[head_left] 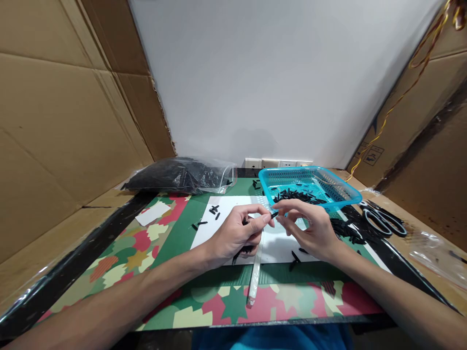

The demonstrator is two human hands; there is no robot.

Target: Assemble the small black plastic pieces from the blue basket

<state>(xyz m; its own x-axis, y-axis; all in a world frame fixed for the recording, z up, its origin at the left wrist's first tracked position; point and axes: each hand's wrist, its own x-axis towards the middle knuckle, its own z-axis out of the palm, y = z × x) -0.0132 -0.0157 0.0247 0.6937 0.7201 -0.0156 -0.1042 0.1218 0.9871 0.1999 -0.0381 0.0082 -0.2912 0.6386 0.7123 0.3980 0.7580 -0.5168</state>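
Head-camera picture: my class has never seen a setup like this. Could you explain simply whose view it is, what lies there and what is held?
There is no machine here: a person works with two bare hands, and the single picture comes from a camera worn on their head, looking forward and down. The left hand pinches a small black piece, with more pieces in its curled fingers. The fingertips of the right hand are close to that piece; whether they touch it is hard to tell. Below lies a white sheet on a patterned cover, with loose black pieces scattered about. Beyond the right hand is a blue basket with many more inside. A clear bag of dark contents lies at the far left; scissors lie at the right.
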